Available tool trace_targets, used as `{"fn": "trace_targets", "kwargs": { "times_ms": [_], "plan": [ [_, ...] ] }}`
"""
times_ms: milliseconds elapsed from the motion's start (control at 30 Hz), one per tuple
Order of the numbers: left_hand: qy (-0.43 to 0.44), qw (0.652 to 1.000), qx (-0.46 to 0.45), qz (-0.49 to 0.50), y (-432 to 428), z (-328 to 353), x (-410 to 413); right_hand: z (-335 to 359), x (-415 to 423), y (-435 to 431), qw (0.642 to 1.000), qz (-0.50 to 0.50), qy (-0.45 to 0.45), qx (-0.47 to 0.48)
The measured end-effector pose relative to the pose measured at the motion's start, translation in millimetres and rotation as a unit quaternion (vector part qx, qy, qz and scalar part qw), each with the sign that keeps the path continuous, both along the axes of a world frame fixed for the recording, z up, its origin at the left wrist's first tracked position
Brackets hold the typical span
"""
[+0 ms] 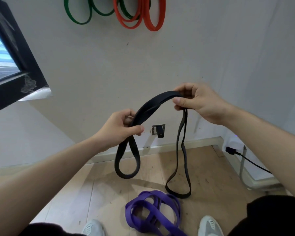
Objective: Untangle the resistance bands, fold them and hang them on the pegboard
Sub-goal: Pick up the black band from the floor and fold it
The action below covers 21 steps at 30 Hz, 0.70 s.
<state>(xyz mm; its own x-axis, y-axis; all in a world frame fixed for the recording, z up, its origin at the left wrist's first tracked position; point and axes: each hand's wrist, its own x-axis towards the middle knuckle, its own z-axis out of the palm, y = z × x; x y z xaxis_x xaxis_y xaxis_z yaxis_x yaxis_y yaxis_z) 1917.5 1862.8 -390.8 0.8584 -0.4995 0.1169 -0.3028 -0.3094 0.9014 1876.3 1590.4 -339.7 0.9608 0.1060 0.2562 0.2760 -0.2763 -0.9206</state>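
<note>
A black resistance band (pixel 152 106) stretches in an arch between both hands in front of the wall. My left hand (pixel 119 127) grips its lower left part, and a short loop hangs below that hand. My right hand (pixel 197 102) pinches the upper right part, from which a longer loop drops almost to the floor. A purple band (pixel 153 210) lies tangled on the wooden floor between my shoes. Green bands (pixel 78 14) and red bands (pixel 143 16) hang high on the wall; what they hang from is out of view.
A dark-framed window (pixel 12 53) is at the left. A wall socket with a black plug (pixel 158 131) sits low behind the band. A black cable (pixel 245 159) runs from a plug at the right wall. My white shoes (pixel 209 226) stand at the bottom edge.
</note>
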Motion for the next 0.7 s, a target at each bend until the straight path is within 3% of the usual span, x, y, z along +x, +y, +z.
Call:
{"fn": "trace_targets", "kwargs": {
  "times_ms": [267,467,700],
  "plan": [
    [0.018,0.999,-0.047,0.005,-1,4,-2,-17,-4,-8,0.990,0.047,0.097,-0.092],
    [0.036,0.998,-0.046,-0.020,-7,5,-3,-25,-8,21,0.981,0.090,0.092,-0.147],
    [0.077,0.996,-0.040,-0.015,4,4,5,-16,-12,20,0.980,0.108,0.097,-0.137]
  ]
}}
